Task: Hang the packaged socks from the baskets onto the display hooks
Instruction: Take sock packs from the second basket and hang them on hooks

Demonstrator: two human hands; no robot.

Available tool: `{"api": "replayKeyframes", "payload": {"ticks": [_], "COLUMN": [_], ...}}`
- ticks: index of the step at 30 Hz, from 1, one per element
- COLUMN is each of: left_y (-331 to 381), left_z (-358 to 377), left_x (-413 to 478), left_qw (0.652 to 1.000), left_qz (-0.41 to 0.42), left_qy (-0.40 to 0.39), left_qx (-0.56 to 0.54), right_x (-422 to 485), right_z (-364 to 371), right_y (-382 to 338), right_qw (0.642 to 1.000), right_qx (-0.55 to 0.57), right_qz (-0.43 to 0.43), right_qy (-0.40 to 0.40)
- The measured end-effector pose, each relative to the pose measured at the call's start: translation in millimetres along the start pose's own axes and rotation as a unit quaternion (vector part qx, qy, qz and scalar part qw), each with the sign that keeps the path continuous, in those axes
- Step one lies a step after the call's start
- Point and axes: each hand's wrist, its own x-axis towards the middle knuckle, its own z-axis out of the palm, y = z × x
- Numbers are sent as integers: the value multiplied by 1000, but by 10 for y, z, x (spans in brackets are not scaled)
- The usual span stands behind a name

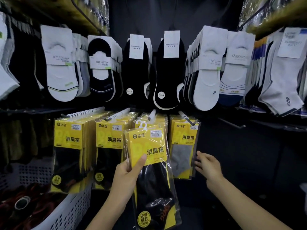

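Note:
My left hand [129, 173] grips a yellow-and-black sock packet [150, 165] by its left edge, thumb across the front. The packet's white plastic hanger [142, 125] sits just below the third display hook [152, 114] of the lower row. My right hand [208, 166] is open, its fingers touching the right edge of a hanging grey-sock packet [183, 146] on the fourth hook [185, 117]. Two fuller stacks of the same yellow packets [69, 150] hang further left.
A white perforated basket [69, 211] holding dark red packaged items stands at the lower left. Rows of white and black socks [137, 70] hang above. A bare hook [232, 123] sticks out to the right; dark panel lies below it.

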Motion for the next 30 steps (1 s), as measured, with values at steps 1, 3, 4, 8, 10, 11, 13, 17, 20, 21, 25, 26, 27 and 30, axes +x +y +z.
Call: {"api": "replayKeyframes", "payload": {"ticks": [1, 3, 4, 8, 10, 11, 13, 17, 20, 21, 25, 26, 27, 30], "left_y": [-6, -23, -29, -67, -76, -79, -83, -112, -101, -81, -41, -45, -49, -32], "left_z": [21, 67, 92, 172, 185, 192, 192, 130, 82, 72, 28, 22, 19, 34], "left_x": [-8, -27, -39, -96, -111, -114, -114, -77, -36, -31, 6, 15, 24, 23], "left_qw": [1000, 1000, 1000, 999, 999, 999, 999, 999, 1000, 1000, 1000, 1000, 1000, 1000], "left_qz": [-2, -5, -8, -12, -7, -4, -6, -16, -8, -5, -5, -10, -12, -17], "left_qy": [-4, -15, -20, -25, -27, -29, -33, -16, -2, 3, 6, 7, 7, 8], "left_qx": [2, 5, 7, 22, 28, 30, 35, 46, 29, 26, 0, -6, -10, -20], "right_x": [-124, -361, -465, -740, -787, -788, -773, -653, -496, -449, -286, -257, -228, -140], "right_z": [19, 59, 73, 122, 120, 104, 53, -134, -310, -355, -396, -368, -327, -165], "right_y": [-32, -92, -119, -164, -156, -151, -137, -121, -157, -190, -393, -446, -492, -554], "right_qw": [999, 989, 981, 956, 954, 955, 958, 975, 987, 990, 988, 984, 981, 972], "right_qx": [0, -21, -30, -51, -41, -36, -25, 3, 11, 17, 6, -3, -17, -66], "right_qz": [-12, -48, -70, -136, -143, -142, -129, -87, -78, -81, -128, -145, -160, -182], "right_qy": [-49, -140, -176, -256, -260, -259, -254, -205, -138, -117, -89, -99, -111, -135]}}
